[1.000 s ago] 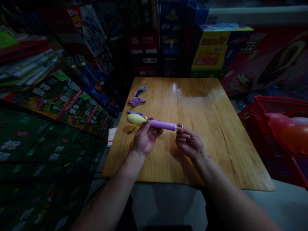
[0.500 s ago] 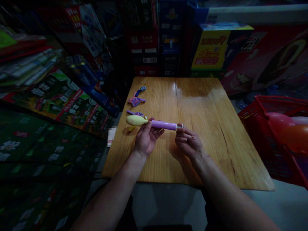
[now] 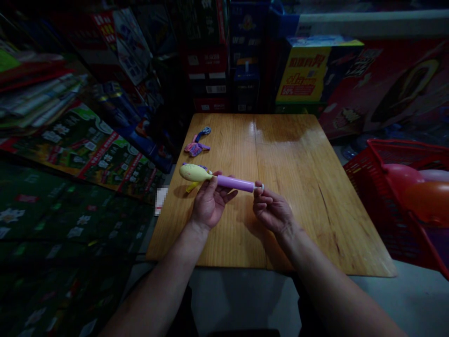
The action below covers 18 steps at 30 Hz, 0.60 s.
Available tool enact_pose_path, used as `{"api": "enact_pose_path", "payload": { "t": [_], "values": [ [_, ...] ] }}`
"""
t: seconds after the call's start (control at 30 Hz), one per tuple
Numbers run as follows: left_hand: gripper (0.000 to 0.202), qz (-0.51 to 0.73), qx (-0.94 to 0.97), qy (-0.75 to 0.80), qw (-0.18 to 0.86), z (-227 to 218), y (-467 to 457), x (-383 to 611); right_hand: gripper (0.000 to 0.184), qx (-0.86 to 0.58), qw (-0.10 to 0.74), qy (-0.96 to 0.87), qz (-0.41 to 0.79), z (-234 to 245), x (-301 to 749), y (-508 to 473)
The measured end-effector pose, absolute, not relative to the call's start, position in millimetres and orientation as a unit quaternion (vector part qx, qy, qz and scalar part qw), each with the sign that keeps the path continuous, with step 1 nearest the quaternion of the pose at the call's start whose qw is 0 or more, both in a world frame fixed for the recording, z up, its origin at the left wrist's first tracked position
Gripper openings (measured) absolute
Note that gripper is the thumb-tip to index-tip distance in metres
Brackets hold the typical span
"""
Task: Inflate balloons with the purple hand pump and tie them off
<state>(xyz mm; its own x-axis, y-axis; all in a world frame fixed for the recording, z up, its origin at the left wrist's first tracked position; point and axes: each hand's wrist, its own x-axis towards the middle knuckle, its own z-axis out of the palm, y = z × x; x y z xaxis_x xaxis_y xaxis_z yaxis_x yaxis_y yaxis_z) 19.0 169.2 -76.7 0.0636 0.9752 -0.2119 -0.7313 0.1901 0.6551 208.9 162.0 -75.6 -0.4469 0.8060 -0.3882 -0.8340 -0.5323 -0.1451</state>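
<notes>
My left hand point(image 3: 208, 203) is closed around the front end of a purple hand pump point(image 3: 235, 183), held level above the wooden table point(image 3: 298, 187). A small, partly filled yellow balloon point(image 3: 194, 172) sits on the pump's nozzle, pointing left. My right hand point(image 3: 271, 210) pinches the white handle at the pump's right end, pushed in close to the barrel. Several limp balloons lie on the table: a purple and blue pair point(image 3: 198, 142) farther back, and one purple balloon point(image 3: 202, 166) just behind the yellow one.
A red plastic basket point(image 3: 377, 187) at the right holds inflated pink and orange balloons point(image 3: 416, 189). Stacked printed boxes point(image 3: 308, 70) stand behind the table, and flat printed packs point(image 3: 87, 150) cover the left side. Grey floor shows below the table's near edge.
The pump and both hands have shifted slightly left with the view. The yellow balloon looks much the same size.
</notes>
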Motion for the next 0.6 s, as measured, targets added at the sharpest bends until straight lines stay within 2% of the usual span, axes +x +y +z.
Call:
{"api": "enact_pose_path", "payload": {
  "t": [0.17, 0.37, 0.6],
  "values": [
    [0.031, 0.604, 0.167, 0.321, 0.710, -82, 176, 12, 0.018, -0.188, 0.478, 0.051, 0.856, -70, 224, 166],
    [0.027, 0.672, 0.178, 0.325, 0.641, -73, 180, 4, 0.016, -0.154, 0.523, 0.014, 0.838, -70, 238, 171],
    [0.032, 0.614, 0.176, 0.326, 0.697, -81, 167, 22, 0.015, -0.180, 0.481, 0.022, 0.858, -80, 211, 166]
  ]
}}
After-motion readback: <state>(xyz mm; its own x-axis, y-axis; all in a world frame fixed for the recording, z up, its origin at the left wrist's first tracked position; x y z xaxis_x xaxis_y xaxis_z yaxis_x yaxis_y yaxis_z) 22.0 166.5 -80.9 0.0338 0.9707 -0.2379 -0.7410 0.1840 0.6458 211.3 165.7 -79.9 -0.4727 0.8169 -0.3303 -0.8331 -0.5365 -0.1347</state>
